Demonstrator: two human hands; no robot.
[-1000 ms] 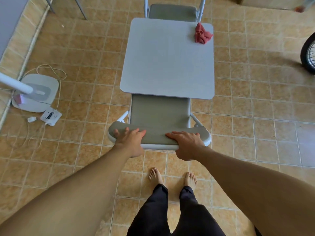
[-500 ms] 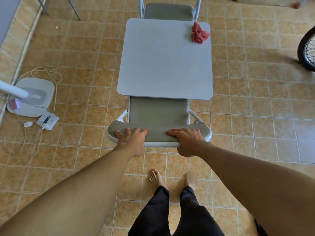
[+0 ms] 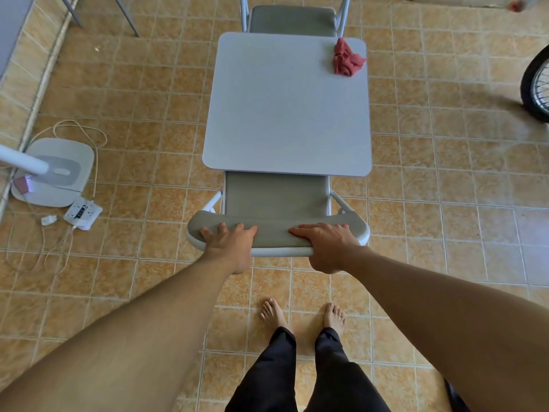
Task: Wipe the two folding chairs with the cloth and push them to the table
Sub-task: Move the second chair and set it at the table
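A grey folding chair (image 3: pixel 276 194) stands right in front of me, its seat partly under the near edge of the white square table (image 3: pixel 285 114). My left hand (image 3: pixel 230 245) grips the left part of its backrest top and my right hand (image 3: pixel 326 245) grips the right part. A second grey folding chair (image 3: pixel 292 20) is tucked at the table's far side. The crumpled red cloth (image 3: pixel 346 59) lies on the table's far right corner, away from both hands.
A white fan base (image 3: pixel 56 171) with its pole, a power strip (image 3: pixel 83 214) and loose cables lie on the tiled floor at left. A bicycle wheel (image 3: pixel 536 87) stands at the right edge. Metal legs (image 3: pixel 124 16) show at the top left. My bare feet stand behind the chair.
The near chair has slid a little farther under the table with both hands on its backrest. My feet have stepped forward slightly.
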